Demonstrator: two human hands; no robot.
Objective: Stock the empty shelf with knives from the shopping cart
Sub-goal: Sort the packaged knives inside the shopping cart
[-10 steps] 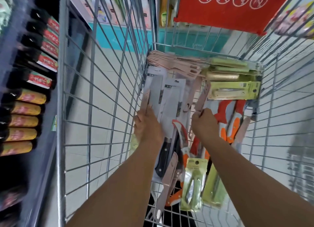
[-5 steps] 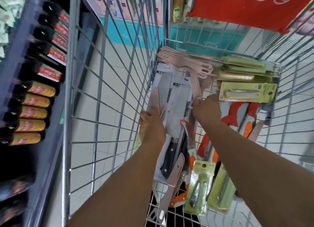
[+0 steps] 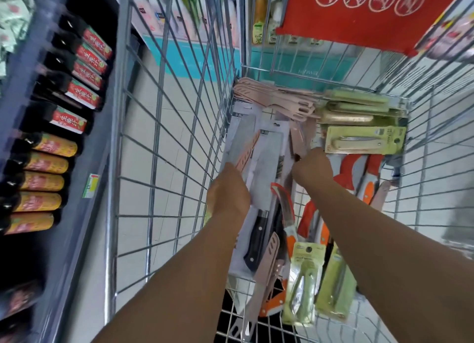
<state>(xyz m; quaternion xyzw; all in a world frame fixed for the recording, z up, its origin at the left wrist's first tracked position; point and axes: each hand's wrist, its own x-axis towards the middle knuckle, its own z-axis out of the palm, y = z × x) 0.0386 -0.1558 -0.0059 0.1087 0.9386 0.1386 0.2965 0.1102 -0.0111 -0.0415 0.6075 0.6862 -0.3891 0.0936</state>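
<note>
Both hands have pushed deeper into the shopping cart [image 3: 179, 142]. The left hand [image 3: 228, 188] grips a carded cleaver [image 3: 259, 178]; the right hand [image 3: 313, 166], shifted toward 12 o'clock, pinches a pink sheathed knife [image 3: 298, 143]. Picking has begun; the shelf is out of view.

Store aisle around the cart

A dark shelf [image 3: 77, 240] on the left holds a row of dark bottles lying on their sides, some with red labels [image 3: 82, 96], some with yellow labels [image 3: 43, 183]. A green price tag [image 3: 90, 186] sits on the shelf edge. A red sign [image 3: 359, 16] with white circled symbols hangs ahead, above a pale tiled floor [image 3: 179, 137].
</note>
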